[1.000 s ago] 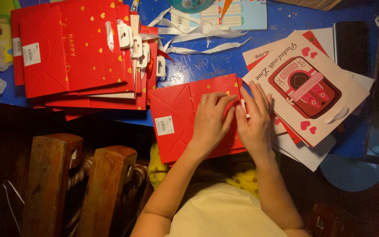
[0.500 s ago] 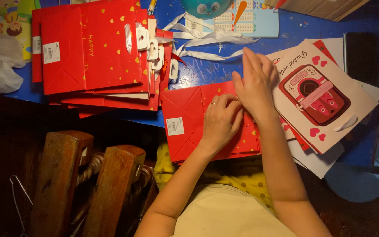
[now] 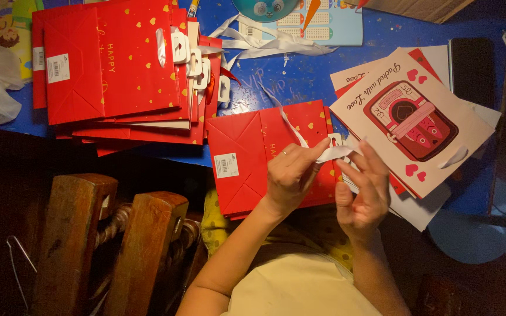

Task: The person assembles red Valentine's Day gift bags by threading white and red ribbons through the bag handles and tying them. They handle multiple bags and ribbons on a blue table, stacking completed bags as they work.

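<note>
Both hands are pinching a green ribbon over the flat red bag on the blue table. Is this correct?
Not quite: the ribbon is white, not green, as the head view shows. Otherwise correct: the left hand and right hand pinch it over the flat red bag on the blue table.

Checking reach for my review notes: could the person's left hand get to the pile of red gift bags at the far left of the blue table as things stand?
Probably yes. The left hand is pinching a white ribbon over a flat red bag, and the pile of red bags lies just beyond it with only bare blue table between. It would have to let go first.
</note>
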`<state>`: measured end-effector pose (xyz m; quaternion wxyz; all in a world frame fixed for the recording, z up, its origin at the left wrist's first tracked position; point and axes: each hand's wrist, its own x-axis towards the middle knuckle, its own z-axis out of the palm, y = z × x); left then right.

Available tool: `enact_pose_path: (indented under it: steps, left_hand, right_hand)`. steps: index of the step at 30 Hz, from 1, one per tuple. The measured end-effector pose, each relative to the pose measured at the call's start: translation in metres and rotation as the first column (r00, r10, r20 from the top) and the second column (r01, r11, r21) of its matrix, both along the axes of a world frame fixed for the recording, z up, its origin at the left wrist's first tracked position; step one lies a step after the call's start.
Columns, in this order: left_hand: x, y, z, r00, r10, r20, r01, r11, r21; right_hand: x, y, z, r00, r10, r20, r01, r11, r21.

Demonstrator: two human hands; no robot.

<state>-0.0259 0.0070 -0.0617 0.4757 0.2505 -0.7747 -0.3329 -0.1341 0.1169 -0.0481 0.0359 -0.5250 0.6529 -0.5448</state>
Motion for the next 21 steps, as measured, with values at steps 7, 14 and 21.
enact_pose_path:
  steps: [7, 14, 21]
  left_hand:
    - [0.007, 0.015, 0.018, 0.996, -0.012, 0.094, 0.011, 1.0, 0.003]
    - [0.007, 0.03, 0.023, 0.976, -0.002, 0.216, 0.024, 0.994, -0.102]
    - [0.009, 0.035, 0.024, 0.981, -0.071, 0.181, 0.083, 0.995, -0.059]
  right_hand:
    - [-0.01, 0.011, -0.017, 0.977, -0.02, 0.214, 0.002, 0.997, 0.08]
    - [-0.005, 0.015, -0.015, 0.795, 0.146, 0.589, -0.127, 0.989, -0.074]
    - [-0.009, 0.029, -0.021, 0.777, 0.168, 0.606, -0.17, 0.984, -0.055]
